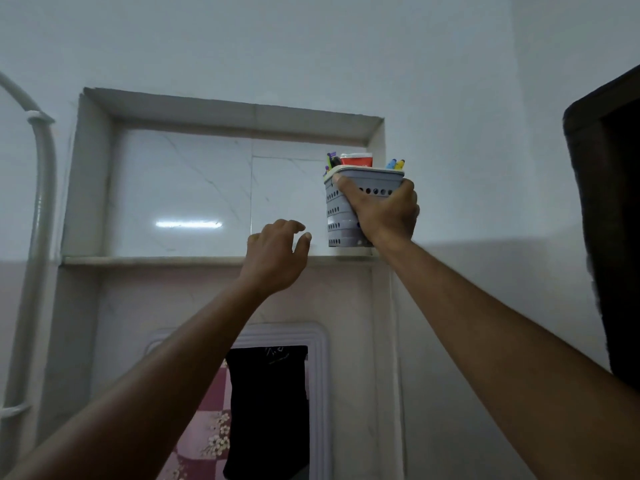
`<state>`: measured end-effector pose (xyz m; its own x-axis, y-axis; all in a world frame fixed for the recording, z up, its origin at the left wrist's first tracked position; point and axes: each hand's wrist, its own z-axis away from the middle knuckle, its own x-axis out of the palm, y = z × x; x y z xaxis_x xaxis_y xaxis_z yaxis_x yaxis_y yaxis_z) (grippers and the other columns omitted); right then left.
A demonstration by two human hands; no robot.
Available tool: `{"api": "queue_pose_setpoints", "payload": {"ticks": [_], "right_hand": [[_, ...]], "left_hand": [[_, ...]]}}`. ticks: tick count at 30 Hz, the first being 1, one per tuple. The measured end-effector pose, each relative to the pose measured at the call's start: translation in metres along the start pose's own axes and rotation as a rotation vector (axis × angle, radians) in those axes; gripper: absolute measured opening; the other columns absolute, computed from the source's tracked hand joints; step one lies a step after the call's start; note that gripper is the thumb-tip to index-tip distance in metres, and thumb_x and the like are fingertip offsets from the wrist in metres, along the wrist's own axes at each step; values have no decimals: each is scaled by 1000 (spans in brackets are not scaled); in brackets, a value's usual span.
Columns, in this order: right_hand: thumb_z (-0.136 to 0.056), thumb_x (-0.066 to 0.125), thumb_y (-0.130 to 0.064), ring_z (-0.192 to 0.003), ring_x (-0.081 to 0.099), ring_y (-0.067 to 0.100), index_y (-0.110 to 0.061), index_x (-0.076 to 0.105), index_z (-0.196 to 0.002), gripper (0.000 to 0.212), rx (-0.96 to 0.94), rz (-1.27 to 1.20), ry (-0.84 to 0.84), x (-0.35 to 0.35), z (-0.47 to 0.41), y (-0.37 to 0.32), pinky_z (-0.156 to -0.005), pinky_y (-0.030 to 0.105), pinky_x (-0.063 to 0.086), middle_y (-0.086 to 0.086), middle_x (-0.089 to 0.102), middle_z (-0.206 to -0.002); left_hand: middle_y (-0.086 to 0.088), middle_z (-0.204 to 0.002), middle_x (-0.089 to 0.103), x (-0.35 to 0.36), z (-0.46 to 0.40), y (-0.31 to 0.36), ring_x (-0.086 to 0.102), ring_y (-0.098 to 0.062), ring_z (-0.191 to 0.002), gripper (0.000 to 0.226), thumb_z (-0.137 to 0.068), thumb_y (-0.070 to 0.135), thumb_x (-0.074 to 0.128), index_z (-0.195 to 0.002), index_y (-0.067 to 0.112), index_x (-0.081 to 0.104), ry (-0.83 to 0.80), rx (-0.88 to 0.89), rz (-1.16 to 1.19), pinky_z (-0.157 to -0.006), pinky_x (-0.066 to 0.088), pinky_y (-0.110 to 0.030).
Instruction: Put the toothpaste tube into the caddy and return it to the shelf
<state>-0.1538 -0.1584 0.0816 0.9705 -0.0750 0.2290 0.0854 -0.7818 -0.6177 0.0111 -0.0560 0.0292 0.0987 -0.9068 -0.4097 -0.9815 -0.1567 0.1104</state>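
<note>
Your right hand [384, 209] grips the caddy [341, 216] at the shelf [156, 260] edge; left hand [277, 254] fingers spread, empty. Letting go early could tip it off.

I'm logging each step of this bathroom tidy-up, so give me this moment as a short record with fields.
setting: recessed wall shelf with marble back
caddy: grey, perforated, at the shelf's right end, base at the ledge
contents: red-and-white toothpaste tube upright, toothbrush ends poking out
right hand: wrapped around the caddy's front
left hand: empty, fingers curled, apart from the caddy, in front of the ledge
below: framed mirror
</note>
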Motion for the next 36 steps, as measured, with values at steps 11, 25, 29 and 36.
{"api": "queue_pose_setpoints", "payload": {"ticks": [11,25,29,36], "right_hand": [[-71,76,-95,-142,48,33,-12,47,-150,118,-33,293,-7,37,-5,37,-113,51,40,11,53,-150],[-114,32,-68,-154,30,40,-17,-10,-180,93,-282,608,-154,42,24,83,-124,55,27,22,14,-179],[-115,29,-65,-151,33,39,-21,-3,-180,85,-297,702,-189,34,25,97,-121,56,30,21,17,-176],[-110,47,-70,-139,39,36,-24,13,-180,90,-306,660,-195,21,26,96,-115,50,38,16,34,-157]], "left_hand": [[0,-150,66,45,-10,-21,48,-25,-151,62,-107,68,31,-142,30,66,-37,-109,-159,-128,16,-60],[-2,-109,77,42,-4,-23,69,-33,-107,76,-109,70,22,-106,24,82,-23,-19,-312,-100,42,-49],[-2,-113,77,45,-5,-23,69,-33,-111,75,-108,70,22,-109,25,81,-16,-21,-331,-102,42,-49],[1,-124,76,39,-4,-20,68,-30,-119,69,-108,70,25,-119,28,79,-74,-58,-274,-107,38,-49]]}}
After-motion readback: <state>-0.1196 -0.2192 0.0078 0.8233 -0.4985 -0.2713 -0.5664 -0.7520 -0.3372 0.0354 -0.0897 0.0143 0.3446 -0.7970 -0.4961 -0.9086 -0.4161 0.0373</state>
